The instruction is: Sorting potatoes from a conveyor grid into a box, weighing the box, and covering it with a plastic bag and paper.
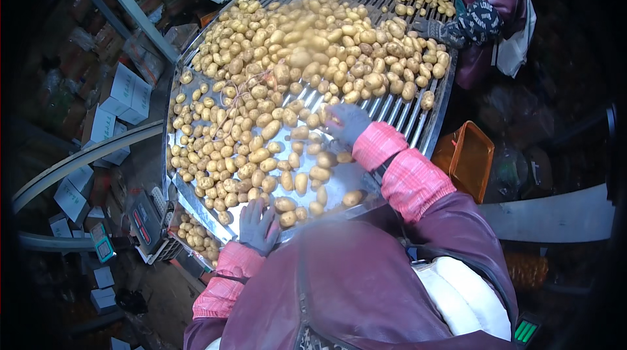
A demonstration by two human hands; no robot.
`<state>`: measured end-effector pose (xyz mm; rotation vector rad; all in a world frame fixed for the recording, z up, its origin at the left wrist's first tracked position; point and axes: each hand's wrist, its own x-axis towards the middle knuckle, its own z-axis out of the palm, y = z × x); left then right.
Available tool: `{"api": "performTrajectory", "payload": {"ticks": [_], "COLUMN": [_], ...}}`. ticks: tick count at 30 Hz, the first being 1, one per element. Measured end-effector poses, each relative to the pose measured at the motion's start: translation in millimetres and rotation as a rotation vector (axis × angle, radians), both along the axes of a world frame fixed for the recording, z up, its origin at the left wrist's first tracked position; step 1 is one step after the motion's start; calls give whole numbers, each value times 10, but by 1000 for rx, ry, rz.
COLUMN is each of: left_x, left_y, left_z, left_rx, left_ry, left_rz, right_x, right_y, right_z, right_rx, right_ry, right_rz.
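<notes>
A broad heap of potatoes point(254, 154) spreads over a metal sorting table with a smooth steel front part point(339, 184) and a slatted part point(397, 117). My left hand point(257, 226), in a grey glove, rests on the steel near the front edge, fingers slightly apart, beside several potatoes. Farther in and to the right, my right hand point(349, 122) reaches over the slats in a matching glove. Its fingers curl at the edge of the heap against potatoes; blur hides whether one is in its grasp. A thin reddish string point(237, 98) lies across the heap.
Below the table's left corner is a container of potatoes point(198, 235), near a scale-like device point(144, 222). An orange crate point(472, 154) stands at right. A co-worker's gloved hand point(433, 31) touches the heap's far right. White boxes point(127, 93) line the left floor.
</notes>
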<state>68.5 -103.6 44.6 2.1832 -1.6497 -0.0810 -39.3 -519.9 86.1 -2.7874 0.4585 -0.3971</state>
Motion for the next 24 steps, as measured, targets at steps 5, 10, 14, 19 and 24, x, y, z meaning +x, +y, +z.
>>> {"api": "performTrajectory", "payload": {"ticks": [5, 10, 14, 19, 24], "left_x": [-91, -152, -180, -275, -217], "left_y": [-3, 115, 149, 215, 191], "left_z": [-21, -64, -12, -122, -164], "left_rx": [-81, -115, -87, -97, -84], "left_ry": [-49, -86, -54, -59, -39], "left_rz": [-28, -31, -39, 9, -18], "right_x": [344, 768, 888, 860, 858], "right_y": [-838, -1140, -1132, -1266, -1105], "right_z": [-111, -145, -97, 4, -47], "right_rx": [-140, -139, -194, -28, -54], "right_ry": [84, 290, 377, 402, 522], "right_rz": [-294, -269, -312, -298, -237]}}
